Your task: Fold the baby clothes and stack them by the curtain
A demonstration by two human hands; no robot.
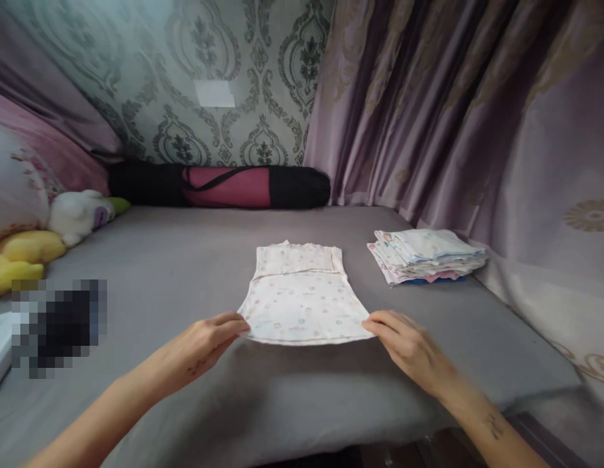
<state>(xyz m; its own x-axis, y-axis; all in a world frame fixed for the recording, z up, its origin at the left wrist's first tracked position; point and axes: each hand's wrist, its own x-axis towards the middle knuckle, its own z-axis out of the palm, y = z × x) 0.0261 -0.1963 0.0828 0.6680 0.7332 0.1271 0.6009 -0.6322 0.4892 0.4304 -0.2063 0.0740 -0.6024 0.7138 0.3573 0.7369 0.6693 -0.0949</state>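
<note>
A small white cloth garment (306, 302) with a faint printed pattern lies on the grey bed sheet (194, 260). Its far end is folded over toward me, and its near edge is lifted a little off the sheet. My left hand (218, 335) pinches the near left corner. At the near right corner, my right hand (402, 338) pinches the fabric in the same way, so the edge is stretched between both hands. To the right rests a stack of folded printed cloths (428, 257), apart from my hands.
A long black and maroon bag (228, 187) lies along the wall at the back. Plush toys, one white (77, 214) and one yellow (31, 250), sit at the left near a blurred dark patch (67, 325). Purple curtains (428, 110) hang on the right.
</note>
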